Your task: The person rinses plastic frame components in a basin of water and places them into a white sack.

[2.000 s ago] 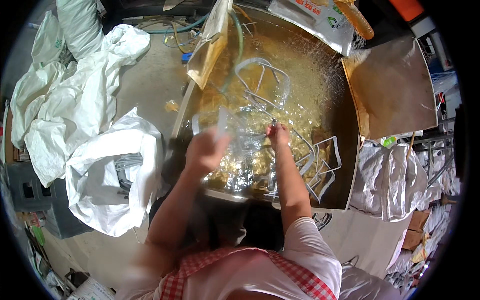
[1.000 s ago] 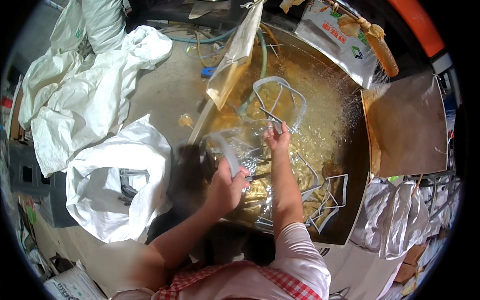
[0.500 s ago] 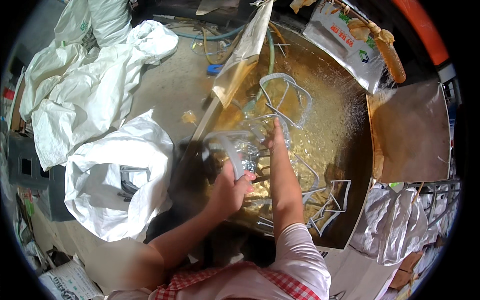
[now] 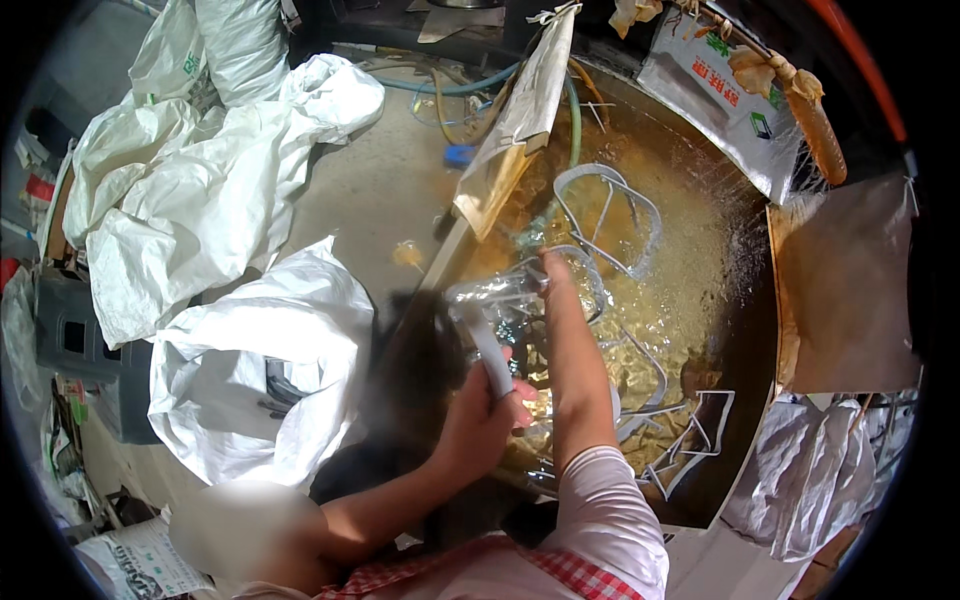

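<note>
Over a tank of yellowish-brown water, my left hand is closed round the broad curved strip of a wet grey frame. My right hand is at the far right end of the same frame, its fingers closed there and partly hidden. Water sheets over the frame and glints. Just beyond my right hand, a grey curved frame lies in the water. Another looped grey frame with thin cross bars floats farther off. An angular grey frame rests at the tank's near right corner.
An open white woven sack with grey pieces inside stands at left. Behind it are heaped white sacks and a dark plastic crate. A sheet-draped board edges the tank's left side; a brownish panel stands at right.
The grey frame in my hands has tilted and risen slightly, with water running off it. The whole view has shifted, so surroundings appear farther right and lower.
</note>
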Action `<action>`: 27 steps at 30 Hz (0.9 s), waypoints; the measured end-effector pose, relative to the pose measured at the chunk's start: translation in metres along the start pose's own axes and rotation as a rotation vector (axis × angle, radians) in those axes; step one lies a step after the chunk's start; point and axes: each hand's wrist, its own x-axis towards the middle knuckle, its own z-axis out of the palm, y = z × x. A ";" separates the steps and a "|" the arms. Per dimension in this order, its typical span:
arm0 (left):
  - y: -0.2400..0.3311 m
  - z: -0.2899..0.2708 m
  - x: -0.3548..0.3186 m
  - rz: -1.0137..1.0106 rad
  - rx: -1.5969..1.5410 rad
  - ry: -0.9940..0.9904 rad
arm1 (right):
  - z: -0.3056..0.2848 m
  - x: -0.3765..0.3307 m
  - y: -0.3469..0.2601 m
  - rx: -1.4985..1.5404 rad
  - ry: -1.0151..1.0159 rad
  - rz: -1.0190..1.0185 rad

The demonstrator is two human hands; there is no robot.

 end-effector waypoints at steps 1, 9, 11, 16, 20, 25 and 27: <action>-0.001 0.001 0.001 0.019 -0.025 0.034 | -0.003 0.006 0.004 -0.094 0.015 -0.091; 0.019 -0.005 0.005 0.130 0.110 0.201 | -0.023 -0.145 0.046 -0.322 -0.115 -0.526; 0.011 -0.004 0.010 0.264 0.209 0.154 | -0.052 -0.207 0.045 -0.332 -0.136 -0.547; -0.009 -0.003 0.019 0.100 0.083 0.072 | -0.094 -0.296 0.059 -0.423 -0.182 -0.657; -0.017 0.003 0.020 -0.140 -0.063 -0.147 | -0.102 -0.354 0.069 -0.664 -0.312 -0.670; -0.001 0.020 -0.001 -0.379 -0.393 -0.484 | -0.098 -0.381 0.087 -1.020 -0.408 -0.774; -0.005 0.011 0.009 -0.395 -0.550 -0.478 | -0.102 -0.389 0.084 -0.761 -0.188 -0.502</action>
